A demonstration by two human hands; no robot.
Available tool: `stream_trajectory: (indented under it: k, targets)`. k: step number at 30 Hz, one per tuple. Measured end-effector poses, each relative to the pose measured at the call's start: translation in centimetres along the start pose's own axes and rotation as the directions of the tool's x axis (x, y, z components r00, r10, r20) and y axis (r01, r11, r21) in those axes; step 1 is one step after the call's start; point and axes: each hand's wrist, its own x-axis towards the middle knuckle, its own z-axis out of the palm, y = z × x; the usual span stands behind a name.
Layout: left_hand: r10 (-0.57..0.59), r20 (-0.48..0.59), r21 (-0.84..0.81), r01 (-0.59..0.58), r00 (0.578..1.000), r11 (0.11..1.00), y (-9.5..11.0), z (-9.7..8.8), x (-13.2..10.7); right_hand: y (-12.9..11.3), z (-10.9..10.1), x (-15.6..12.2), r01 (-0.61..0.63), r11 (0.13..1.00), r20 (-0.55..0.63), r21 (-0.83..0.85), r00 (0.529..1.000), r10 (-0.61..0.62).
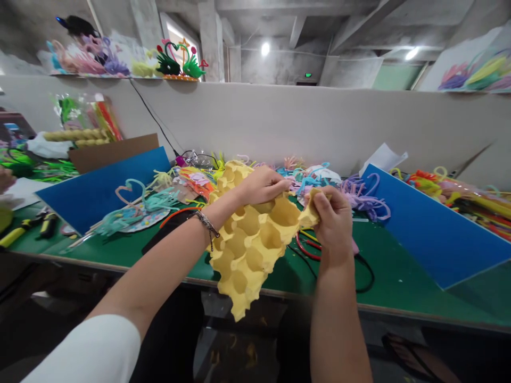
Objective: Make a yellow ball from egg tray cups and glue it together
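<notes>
A yellow moulded egg tray (247,242) with ragged edges hangs tilted over the front of the green table. My left hand (263,185) is closed on its upper edge, with the fingertips partly hidden. At the tray's right corner, my right hand (333,213) pinches a small yellow piece of egg tray (309,214) between thumb and fingers. Whether that piece is still joined to the tray I cannot tell. Behind my hands lie purple fuzzy stems (365,197). A teal fuzzy-stem swan (136,205) rests left of the tray.
Blue boards stand slanted at left (107,186) and right (435,229) on the green table (383,282). Pliers (24,229) lie at the far left. A black cable (369,274) curls near my right wrist. Finished fuzzy-stem swans (179,61) stand on the grey partition (279,122).
</notes>
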Motion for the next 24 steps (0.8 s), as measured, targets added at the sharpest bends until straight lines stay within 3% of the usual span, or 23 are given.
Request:
stream_trajectory:
  k: [5, 11, 13, 15, 17, 18, 19, 21, 24]
  targets:
    - [-0.036, -0.015, 0.011, 0.036, 0.999, 0.999, -0.3, 0.0, -0.1, 0.1, -0.2, 0.6, -0.027, 0.998, -0.051, 0.058, 0.998, 0.030]
    - [-0.037, 0.019, 0.060, 0.036, 0.999, 0.998, -0.7, -0.8, -1.2, -1.7, -3.9, 1.1, 0.069, 0.991, -0.160, 0.114, 0.986, -0.051]
    - [-0.055, -0.014, 0.089, 0.056, 0.998, 0.994, -0.9, -1.0, -1.5, -3.0, -4.8, 0.4, 0.130, 0.985, -0.037, 0.114, 0.991, -0.127]
    - [-0.069, -0.053, 0.113, 0.075, 0.996, 0.991, -0.9, -1.2, -1.7, -4.3, -5.1, -0.5, 0.204, 0.970, 0.104, 0.129, 0.970, -0.218]
    - [-0.073, -0.111, 0.136, 0.088, 0.991, 0.987, -0.9, -1.5, -1.7, -5.5, -4.7, -1.3, 0.209, 0.971, 0.220, 0.116, 0.948, -0.231]
    - [-0.073, -0.147, 0.149, 0.095, 0.986, 0.984, -0.8, -1.8, -1.8, -6.0, -4.3, -1.5, 0.193, 0.978, 0.352, 0.083, 0.912, -0.210]
    - [-0.071, -0.186, 0.166, 0.103, 0.980, 0.981, -0.6, -2.1, -1.8, -6.4, -3.8, -1.7, 0.185, 0.982, 0.503, 0.039, 0.845, -0.179]
    - [-0.062, -0.257, 0.202, 0.116, 0.964, 0.972, -0.1, -2.9, -1.8, -6.9, -2.7, -1.7, 0.155, 0.981, 0.768, -0.115, 0.640, -0.011]
    - [-0.070, -0.315, 0.232, 0.148, 0.946, 0.961, 0.9, -4.4, -2.1, -6.8, -1.1, -1.7, 0.127, 0.944, 0.884, -0.304, 0.407, 0.230]
